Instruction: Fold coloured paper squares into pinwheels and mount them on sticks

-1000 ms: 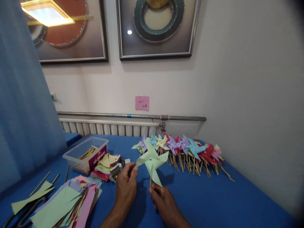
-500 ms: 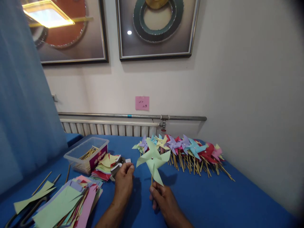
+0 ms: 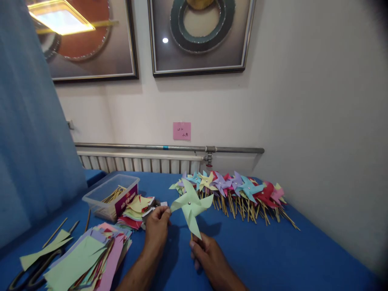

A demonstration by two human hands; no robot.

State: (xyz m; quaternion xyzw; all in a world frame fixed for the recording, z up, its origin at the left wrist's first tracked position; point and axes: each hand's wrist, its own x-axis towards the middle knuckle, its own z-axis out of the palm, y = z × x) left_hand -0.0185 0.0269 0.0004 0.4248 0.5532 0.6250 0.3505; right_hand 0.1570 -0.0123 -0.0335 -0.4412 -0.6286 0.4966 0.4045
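Note:
A pale green paper pinwheel (image 3: 194,206) with a small pin head at its centre stands on a thin wooden stick. My right hand (image 3: 207,255) is closed around that stick just under the lower blade. To the left, my left hand (image 3: 157,222) has its thumb and fingers pressed together, with the fingertips right at the tip of the pinwheel's left blade. Whether they pinch the blade cannot be seen. Behind that hand sits a small open box (image 3: 154,207), partly hidden. Cut coloured paper pieces (image 3: 138,205) lie beside it.
Many finished pinwheels (image 3: 233,186) lie in a row at the back right. A clear plastic tub (image 3: 110,190) holds wooden sticks. Stacked coloured paper (image 3: 79,256) and scissors (image 3: 42,268) lie at the front left on the blue tablecloth (image 3: 273,254). A blue curtain (image 3: 36,121) hangs at left.
The green pinwheel has tilted and moved slightly left, bringing its left blade tip to my left fingertips. My right hand keeps its hold on the stick.

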